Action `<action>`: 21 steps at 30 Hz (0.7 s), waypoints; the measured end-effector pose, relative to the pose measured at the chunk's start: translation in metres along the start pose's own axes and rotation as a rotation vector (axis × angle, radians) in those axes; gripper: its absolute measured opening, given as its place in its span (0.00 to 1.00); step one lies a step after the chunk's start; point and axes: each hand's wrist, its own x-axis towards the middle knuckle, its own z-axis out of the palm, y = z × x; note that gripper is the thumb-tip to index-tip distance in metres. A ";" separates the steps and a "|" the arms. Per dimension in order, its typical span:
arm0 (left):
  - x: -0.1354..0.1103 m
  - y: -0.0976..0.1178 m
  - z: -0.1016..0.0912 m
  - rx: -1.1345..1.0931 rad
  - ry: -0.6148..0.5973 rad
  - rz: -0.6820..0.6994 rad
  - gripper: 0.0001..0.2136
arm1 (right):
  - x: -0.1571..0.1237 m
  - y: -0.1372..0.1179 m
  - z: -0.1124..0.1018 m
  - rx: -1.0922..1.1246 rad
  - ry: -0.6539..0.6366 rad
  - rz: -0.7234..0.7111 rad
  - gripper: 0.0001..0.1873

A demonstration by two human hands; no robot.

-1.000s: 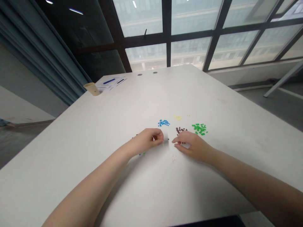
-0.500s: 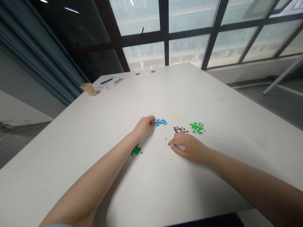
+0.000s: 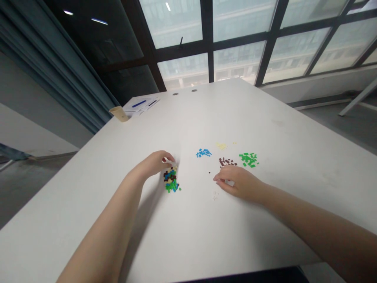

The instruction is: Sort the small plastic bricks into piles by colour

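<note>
On the white table [image 3: 265,129], my left hand [image 3: 154,163] reaches the far edge of a mixed pile of tiny coloured pieces [image 3: 171,180]; its fingers are pinched together, and what they hold is too small to make out. My right hand [image 3: 238,181] rests on the table with its fingers curled, just in front of a small brown pile [image 3: 226,161]. Sorted piles lie beyond: blue [image 3: 203,153], pale yellow [image 3: 221,146] and green [image 3: 249,159]. A few whitish pieces [image 3: 216,195] lie near my right hand.
A paper cup [image 3: 119,113] and papers with blue pens [image 3: 141,105] sit at the table's far left corner. Large windows with dark frames stand behind the table. A grey curtain hangs at the left.
My left hand has drawn back from the blue pile to the mixed pile at the left. My right hand has stayed nearly still by the brown pile.
</note>
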 end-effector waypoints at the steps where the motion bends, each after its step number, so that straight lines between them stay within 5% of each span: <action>1: -0.002 -0.001 0.005 0.010 -0.038 0.006 0.11 | 0.000 0.000 0.001 0.001 -0.005 -0.001 0.09; 7: 0.005 -0.007 0.032 -0.010 -0.041 0.105 0.10 | 0.001 -0.001 -0.001 -0.007 -0.009 0.019 0.09; 14: 0.005 -0.006 0.032 -0.060 -0.017 0.144 0.08 | 0.000 0.000 -0.002 -0.023 -0.039 0.028 0.10; 21: 0.017 -0.029 0.026 -0.034 0.325 0.017 0.14 | 0.000 0.001 -0.002 -0.034 -0.054 0.033 0.10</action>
